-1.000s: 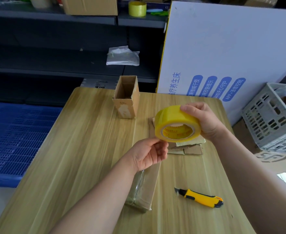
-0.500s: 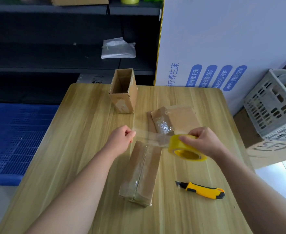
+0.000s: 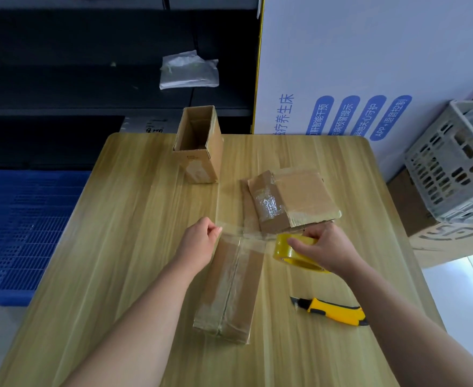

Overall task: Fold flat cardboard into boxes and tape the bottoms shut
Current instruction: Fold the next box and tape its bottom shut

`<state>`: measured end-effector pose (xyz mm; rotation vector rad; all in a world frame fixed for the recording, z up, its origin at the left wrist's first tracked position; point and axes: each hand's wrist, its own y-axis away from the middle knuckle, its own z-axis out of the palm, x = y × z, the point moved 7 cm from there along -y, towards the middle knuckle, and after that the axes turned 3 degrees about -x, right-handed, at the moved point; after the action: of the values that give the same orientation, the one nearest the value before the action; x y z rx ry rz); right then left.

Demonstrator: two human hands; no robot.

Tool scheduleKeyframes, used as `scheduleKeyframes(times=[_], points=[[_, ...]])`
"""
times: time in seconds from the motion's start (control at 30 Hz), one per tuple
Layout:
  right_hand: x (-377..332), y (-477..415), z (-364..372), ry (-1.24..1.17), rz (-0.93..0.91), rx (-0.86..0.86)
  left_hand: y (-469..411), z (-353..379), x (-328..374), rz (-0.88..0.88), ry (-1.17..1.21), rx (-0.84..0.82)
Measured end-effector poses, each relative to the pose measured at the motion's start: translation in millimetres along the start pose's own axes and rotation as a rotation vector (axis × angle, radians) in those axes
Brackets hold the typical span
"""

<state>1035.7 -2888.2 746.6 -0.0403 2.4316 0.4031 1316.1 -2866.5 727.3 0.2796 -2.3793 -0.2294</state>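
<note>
While the folded box lies on the tabletop between the forearms, the left hand keeps a tight pinching grip on the free end of a clear tape strip, stretched across the box's far end. The right hand has its grip curled round the yellow tape roll, just right of the box.

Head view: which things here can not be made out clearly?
Clear tape strip, head view: end hidden inside the pinching left hand.
Yellow tape roll, head view: partly covered by the right hand.
Grey plastic crate, head view: cut off by the right edge.
</note>
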Motion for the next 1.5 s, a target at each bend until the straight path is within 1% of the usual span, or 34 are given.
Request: scheduleKeyframes(times=[0.1,0.23,0.3,0.37,0.47,0.57,0.63,0.7,0.77,0.8,0.83,0.9,1.0,1.07,1.13,1.17,1.27,1.3,1.37,1.47,1.5], points=[[4.1,-2.9,3.5,0.018,-0.020,0.010,0.2,3.6,-2.3,0.007,-0.002,-0.007],[9.8,-1.9,11.6,-0.002,0.014,0.018,2.5,8.1,1.2,0.017,-0.041,-0.006],[12.1,1.5,19.9,-0.007,0.049,0.015,4.8,13.2,2.0,-0.013,-0.073,-0.013],[15.2,7.0,29.0,-0.060,0.088,0.008,9.0,16.0,-0.6,-0.081,-0.072,-0.009],[21.4,13.7,38.5,-0.190,0.113,-0.003,10.2,11.5,-3.9,-0.146,-0.049,0.043],[22.1,17.5,46.3,-0.240,0.120,-0.017,14.5,0.9,3.8,-0.121,-0.061,0.144],[21.4,18.2,49.7,-0.259,0.128,-0.021,22.9,0.7,10.9,-0.107,-0.007,0.168],[20.6,19.4,52.5,-0.297,0.131,-0.020,31.8,6.0,17.4,-0.119,0.067,0.119],[15.6,23.1,59.1,-0.318,0.125,-0.034,33.7,15.1,20.2,-0.133,0.088,0.013],[10.2,26.6,64.6,-0.315,0.121,-0.049,31.9,19.1,20.1,-0.127,0.022,-0.034],[3.8,31.4,71.4,-0.322,0.116,-0.064,28.7,20.7,19.6,-0.105,-0.094,-0.052],[-4.3,42.2,88.3,-0.391,0.114,-0.096,19.5,18.7,16.2,-0.039,-0.298,-0.031],[-8.8,62.6,112.4,-0.588,0.106,-0.207,18.4,17.8,8.7,0.018,-0.422,-0.016],[-5.4,72.7,123.1,-0.665,0.107,-0.295,20.8,19.3,6.7,0.052,-0.479,0.010],[6.0,75.3,128.6,-0.626,0.117,-0.316,18.2,21.8,8.5,0.082,-0.516,0.017],[16.0,76.4,131.1,-0.582,0.132,-0.306,17.0,25.2,8.1,0.084,-0.525,-0.007],[41.9,89.2,142.2,-0.498,0.166,-0.308,24.4,42.9,-12.3,0.011,-0.559,-0.159],[45.1,94.2,145.2,-0.490,0.148,-0.307,31.7,47.0,-21.9,-0.004,-0.565,-0.153],[45.5,97.8,146.3,-0.493,0.113,-0.287,40.3,48.0,-29.1,0.016,-0.544,-0.070],[41.1,94.5,148.2,-0.532,0.125,-0.290,30.6,46.5,-27.1,0.034,-0.471,-0.066],[38.4,93.5,148.4,-0.543,0.127,-0.293,26.9,42.3,-24.6,0.041,-0.444,-0.043]])
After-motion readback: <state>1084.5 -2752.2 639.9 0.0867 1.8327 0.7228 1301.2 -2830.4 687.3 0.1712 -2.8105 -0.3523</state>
